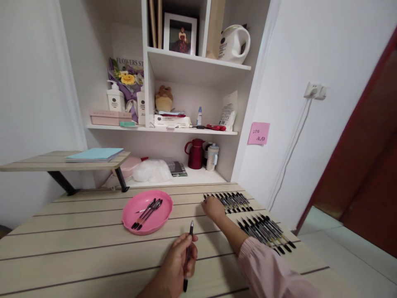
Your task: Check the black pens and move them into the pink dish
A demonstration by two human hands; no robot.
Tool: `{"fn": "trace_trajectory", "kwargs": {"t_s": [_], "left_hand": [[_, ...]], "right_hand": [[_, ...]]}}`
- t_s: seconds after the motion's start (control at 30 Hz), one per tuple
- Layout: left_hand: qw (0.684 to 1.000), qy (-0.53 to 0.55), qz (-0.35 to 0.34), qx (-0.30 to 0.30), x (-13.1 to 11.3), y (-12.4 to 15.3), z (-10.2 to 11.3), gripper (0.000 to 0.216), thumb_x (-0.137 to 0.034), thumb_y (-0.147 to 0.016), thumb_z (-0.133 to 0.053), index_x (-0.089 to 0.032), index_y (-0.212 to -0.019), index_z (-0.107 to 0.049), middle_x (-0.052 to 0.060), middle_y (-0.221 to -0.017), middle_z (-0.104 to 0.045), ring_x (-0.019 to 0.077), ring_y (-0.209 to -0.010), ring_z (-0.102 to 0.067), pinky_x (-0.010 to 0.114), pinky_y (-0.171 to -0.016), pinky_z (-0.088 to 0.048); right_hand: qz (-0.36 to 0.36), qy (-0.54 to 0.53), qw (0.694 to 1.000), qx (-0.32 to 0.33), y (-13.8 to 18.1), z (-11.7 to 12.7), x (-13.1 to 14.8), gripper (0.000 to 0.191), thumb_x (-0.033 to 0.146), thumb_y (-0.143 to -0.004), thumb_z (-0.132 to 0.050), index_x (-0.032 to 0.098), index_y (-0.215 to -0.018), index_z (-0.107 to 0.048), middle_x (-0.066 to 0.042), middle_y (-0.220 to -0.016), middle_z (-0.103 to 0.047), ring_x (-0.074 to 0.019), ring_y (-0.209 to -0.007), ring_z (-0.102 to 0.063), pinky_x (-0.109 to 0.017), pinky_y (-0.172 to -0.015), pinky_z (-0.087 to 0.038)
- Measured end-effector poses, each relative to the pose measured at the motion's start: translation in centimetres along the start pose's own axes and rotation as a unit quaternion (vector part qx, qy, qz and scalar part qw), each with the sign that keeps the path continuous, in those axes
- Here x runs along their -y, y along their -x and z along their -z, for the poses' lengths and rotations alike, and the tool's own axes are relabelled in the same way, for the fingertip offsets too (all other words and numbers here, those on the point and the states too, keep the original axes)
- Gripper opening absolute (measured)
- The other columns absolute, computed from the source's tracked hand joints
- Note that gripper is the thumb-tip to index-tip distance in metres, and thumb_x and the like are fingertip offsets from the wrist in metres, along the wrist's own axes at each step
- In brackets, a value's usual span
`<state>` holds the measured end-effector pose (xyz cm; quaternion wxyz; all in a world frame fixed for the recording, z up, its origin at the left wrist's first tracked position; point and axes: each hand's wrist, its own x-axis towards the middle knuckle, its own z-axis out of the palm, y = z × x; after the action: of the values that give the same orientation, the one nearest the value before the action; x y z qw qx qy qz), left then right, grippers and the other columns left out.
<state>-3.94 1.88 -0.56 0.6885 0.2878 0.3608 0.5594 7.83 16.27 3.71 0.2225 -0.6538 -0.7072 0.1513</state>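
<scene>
My left hand (176, 265) is near the table's front edge, fingers wrapped round a black pen (187, 254) that points up and away. My right hand (213, 207), in a pink sleeve, reaches forward to the left end of the far row of black pens (231, 201); its fingers curl at the row and I cannot make out whether they hold one. A second row of black pens (266, 231) lies nearer, to the right of my forearm. A pink plate (128, 213) with several black pens (147, 213) in it sits to the left.
The wooden slatted table (77, 244) ends at the right by a red door (366, 165). Behind it a white shelf unit (192, 66) holds a red jug (195, 154), bottles, a framed picture and a white kettle. A small raised desk (58, 160) with a blue folder stands at left.
</scene>
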Motion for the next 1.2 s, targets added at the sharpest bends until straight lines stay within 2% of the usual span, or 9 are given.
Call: {"fn": "trace_trajectory", "kwargs": {"t_s": [0.13,0.2,0.27,0.37,0.63,0.83,1.0,1.13,1.2], "left_hand": [[0.999,0.01,-0.02,-0.023,-0.2,0.1,-0.1,0.028,-0.041,-0.071,-0.061,-0.018,-0.083,-0.053,-0.006,-0.055,-0.052,0.0023,-0.032,-0.034,0.018,-0.035,-0.017],[0.999,0.011,-0.026,-0.031,-0.2,0.1,-0.2,0.027,-0.041,-0.07,-0.062,-0.018,-0.081,-0.052,-0.006,-0.055,-0.052,0.0021,-0.031,-0.034,0.018,-0.035,-0.019],[0.999,0.005,-0.028,-0.034,-0.1,0.1,-0.3,0.027,-0.041,-0.07,-0.062,-0.018,-0.077,-0.05,-0.006,-0.054,-0.052,0.0018,-0.031,-0.034,0.017,-0.035,-0.018],[0.999,-0.013,-0.027,-0.034,0.0,0.1,-0.3,0.027,-0.041,-0.07,-0.062,-0.018,-0.076,-0.049,-0.007,-0.053,-0.051,0.0014,-0.031,-0.032,0.016,-0.034,-0.017],[0.999,-0.036,-0.014,-0.015,0.3,-0.2,-0.1,0.029,-0.045,-0.071,-0.061,-0.018,-0.076,-0.049,-0.006,-0.052,-0.052,0.0008,-0.028,-0.028,0.015,-0.031,-0.013],[0.999,-0.043,-0.025,-0.012,0.2,-0.2,-0.3,0.033,-0.05,-0.073,-0.056,-0.017,-0.077,-0.052,-0.005,-0.052,-0.051,0.0007,-0.029,-0.028,0.015,-0.031,-0.015],[0.998,-0.05,-0.036,-0.019,0.1,-0.2,-0.3,0.03,-0.047,-0.073,-0.057,-0.017,-0.077,-0.051,-0.006,-0.053,-0.051,0.0009,-0.029,-0.029,0.015,-0.031,-0.017],[0.998,-0.05,-0.032,-0.021,0.2,-0.2,-0.2,0.029,-0.046,-0.075,-0.055,-0.018,-0.079,-0.05,-0.006,-0.053,-0.05,0.0006,-0.029,-0.027,0.015,-0.031,-0.016],[0.998,-0.047,-0.03,-0.018,0.2,-0.2,-0.2,0.028,-0.045,-0.075,-0.056,-0.018,-0.078,-0.05,-0.007,-0.053,-0.05,0.0004,-0.029,-0.027,0.015,-0.031,-0.016]], "right_hand": [[0.021,-0.159,0.985,0.071,3.8,-0.8,1.9,0.041,0.046,-0.085,-0.036,0.016,-0.068,-0.058,-0.006,-0.063,-0.066,-0.0112,-0.051,-0.059,-0.019,-0.045,-0.038],[0.001,-0.366,0.923,0.12,5.8,-1.7,2.4,0.043,0.056,-0.077,-0.045,0.017,-0.06,-0.051,0.0,-0.048,-0.058,-0.0081,-0.038,-0.048,-0.018,-0.038,-0.03],[-0.011,-0.511,0.85,0.125,7.3,-2.5,2.8,0.043,0.057,-0.063,-0.06,0.018,-0.055,-0.046,0.005,-0.038,-0.048,-0.0063,-0.033,-0.04,-0.018,-0.036,-0.025],[-0.011,-0.591,0.802,0.082,8.4,-3.0,3.0,0.042,0.051,-0.053,-0.07,0.018,-0.052,-0.045,0.007,-0.036,-0.044,-0.0053,-0.032,-0.035,-0.019,-0.035,-0.025],[0.003,-0.634,0.765,0.109,8.8,-2.2,2.8,0.039,0.048,-0.055,-0.07,0.015,-0.047,-0.052,0.004,-0.036,-0.046,-0.0038,-0.031,-0.031,-0.019,-0.034,-0.02],[0.001,-0.669,0.724,0.169,8.8,-2.4,2.0,0.038,0.048,-0.059,-0.069,0.011,-0.061,-0.058,0.001,-0.047,-0.055,-0.0029,-0.034,-0.036,-0.016,-0.036,-0.025],[-0.01,-0.647,0.741,0.179,8.8,-2.7,1.9,0.041,0.051,-0.057,-0.069,0.015,-0.056,-0.05,0.007,-0.036,-0.043,-0.0048,-0.028,-0.035,-0.016,-0.032,-0.023],[-0.008,-0.674,0.719,0.168,9.0,-2.5,2.0,0.037,0.046,-0.059,-0.07,0.012,-0.066,-0.057,0.002,-0.051,-0.056,-0.0028,-0.036,-0.038,-0.015,-0.038,-0.029],[-0.015,-0.675,0.717,0.175,9.0,-2.5,2.0,0.038,0.048,-0.061,-0.068,0.013,-0.067,-0.058,0.003,-0.049,-0.054,-0.003,-0.035,-0.036,-0.016,-0.037,-0.028]]}}
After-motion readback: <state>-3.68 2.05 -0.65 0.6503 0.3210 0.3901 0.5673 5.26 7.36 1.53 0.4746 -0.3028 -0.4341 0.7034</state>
